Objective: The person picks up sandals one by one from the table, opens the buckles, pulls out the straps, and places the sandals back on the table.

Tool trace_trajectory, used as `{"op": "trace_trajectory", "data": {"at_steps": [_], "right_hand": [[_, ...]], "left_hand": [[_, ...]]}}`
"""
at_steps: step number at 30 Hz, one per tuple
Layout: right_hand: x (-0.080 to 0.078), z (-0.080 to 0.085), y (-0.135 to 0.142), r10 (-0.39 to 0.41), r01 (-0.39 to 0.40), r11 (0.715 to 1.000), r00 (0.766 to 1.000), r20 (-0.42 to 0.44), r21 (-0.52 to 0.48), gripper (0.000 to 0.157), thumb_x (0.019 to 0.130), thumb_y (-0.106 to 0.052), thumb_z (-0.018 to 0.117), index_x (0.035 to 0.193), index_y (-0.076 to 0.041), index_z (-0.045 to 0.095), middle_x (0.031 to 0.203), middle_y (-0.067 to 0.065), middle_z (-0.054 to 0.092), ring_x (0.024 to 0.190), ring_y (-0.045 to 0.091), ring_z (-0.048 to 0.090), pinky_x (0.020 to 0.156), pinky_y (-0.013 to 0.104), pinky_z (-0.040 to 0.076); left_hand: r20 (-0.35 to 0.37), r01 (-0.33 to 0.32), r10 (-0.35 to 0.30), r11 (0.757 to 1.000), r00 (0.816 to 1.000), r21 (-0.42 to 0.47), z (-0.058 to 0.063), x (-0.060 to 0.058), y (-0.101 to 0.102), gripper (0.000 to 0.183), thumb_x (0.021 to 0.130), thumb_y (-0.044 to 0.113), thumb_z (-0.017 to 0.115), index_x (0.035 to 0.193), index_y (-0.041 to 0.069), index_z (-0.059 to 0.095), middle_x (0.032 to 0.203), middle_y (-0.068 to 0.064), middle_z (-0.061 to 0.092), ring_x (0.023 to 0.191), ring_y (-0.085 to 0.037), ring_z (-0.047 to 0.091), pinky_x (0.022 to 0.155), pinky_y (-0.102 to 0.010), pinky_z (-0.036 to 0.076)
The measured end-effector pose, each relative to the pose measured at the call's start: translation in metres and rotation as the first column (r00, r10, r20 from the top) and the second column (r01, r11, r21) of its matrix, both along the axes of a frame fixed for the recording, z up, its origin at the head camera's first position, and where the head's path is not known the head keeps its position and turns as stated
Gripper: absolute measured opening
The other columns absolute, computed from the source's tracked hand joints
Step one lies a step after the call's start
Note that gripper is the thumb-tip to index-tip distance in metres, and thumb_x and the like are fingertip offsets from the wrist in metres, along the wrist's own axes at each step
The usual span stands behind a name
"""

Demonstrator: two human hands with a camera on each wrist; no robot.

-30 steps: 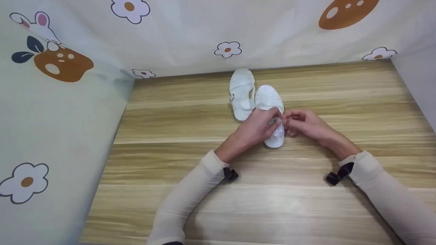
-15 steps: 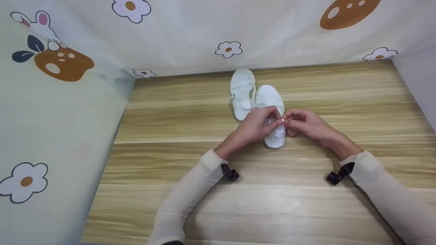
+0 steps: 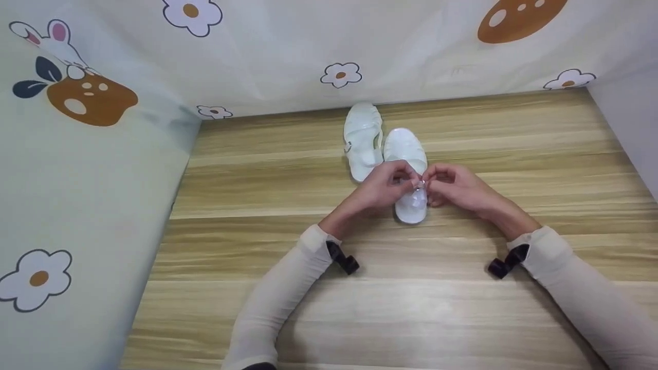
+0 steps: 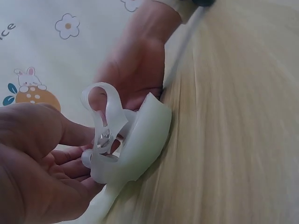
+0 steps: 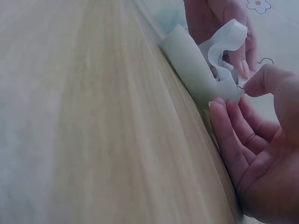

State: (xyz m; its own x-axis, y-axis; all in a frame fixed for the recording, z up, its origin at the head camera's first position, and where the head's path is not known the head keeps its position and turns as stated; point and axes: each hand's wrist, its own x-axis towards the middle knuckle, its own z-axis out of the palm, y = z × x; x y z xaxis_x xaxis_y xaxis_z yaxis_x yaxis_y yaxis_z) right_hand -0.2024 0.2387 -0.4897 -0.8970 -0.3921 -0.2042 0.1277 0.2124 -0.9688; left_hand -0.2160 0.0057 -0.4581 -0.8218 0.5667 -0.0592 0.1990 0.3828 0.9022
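Observation:
Two white jelly sandals lie side by side on the wood-grain surface, toes toward the back. My left hand (image 3: 383, 186) reaches over the heel end of the nearer sandal (image 3: 405, 146) and pinches its ankle strap between thumb and fingers. From the right, my right hand (image 3: 460, 189) pinches the strap's outer side, by a small metal buckle (image 4: 104, 136). In the left wrist view the strap (image 4: 114, 105) curls up in a loop above the heel. The right wrist view shows the right thumb at the buckle side, fingers underneath. The other sandal (image 3: 362, 123) stands left, untouched.
A pale wall covering (image 3: 277, 61) with flowers and fruit prints rises right behind the sandals. Another printed covering (image 3: 103, 180) borders the left side, and a plain pale one (image 3: 627, 118) the right. Black wrist cameras (image 3: 349, 264) hang below both cuffs.
My left fingertips have drawn slightly left from the right ones, which they met half a second ago. A glint of metal now shows between them. The sandals stay in place.

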Motion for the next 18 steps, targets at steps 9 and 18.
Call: {"op": "trace_trajectory", "data": {"at_steps": [9,18], "right_hand": [[0.0023,-0.0038,-0.0029,-0.006,0.002,0.999,0.998,-0.068,-0.055,0.024,0.102,0.0,0.061,0.125,-0.002,0.063,0.101,0.007,0.067,0.088,0.02,0.076,0.075,0.043,0.068],[0.0035,-0.0056,0.0048,0.027,-0.031,0.992,0.999,-0.037,-0.121,0.03,0.104,-0.008,0.072,0.132,0.001,0.066,0.113,0.009,0.071,0.1,0.022,0.078,0.084,0.046,0.067]], "left_hand": [[0.038,0.01,-0.012,0.998,0.999,0.069,-0.0034,-0.002,-0.0025,0.008,0.103,0.004,0.07,0.108,-0.002,0.073,0.114,-0.01,0.073,0.11,-0.012,0.068,0.098,-0.021,0.055],[0.078,-0.035,0.026,0.993,0.997,0.11,-0.0064,-0.0005,-0.0024,0.006,0.103,0.005,0.071,0.098,0.006,0.067,0.12,-0.01,0.073,0.114,-0.011,0.068,0.096,-0.021,0.055]]}}
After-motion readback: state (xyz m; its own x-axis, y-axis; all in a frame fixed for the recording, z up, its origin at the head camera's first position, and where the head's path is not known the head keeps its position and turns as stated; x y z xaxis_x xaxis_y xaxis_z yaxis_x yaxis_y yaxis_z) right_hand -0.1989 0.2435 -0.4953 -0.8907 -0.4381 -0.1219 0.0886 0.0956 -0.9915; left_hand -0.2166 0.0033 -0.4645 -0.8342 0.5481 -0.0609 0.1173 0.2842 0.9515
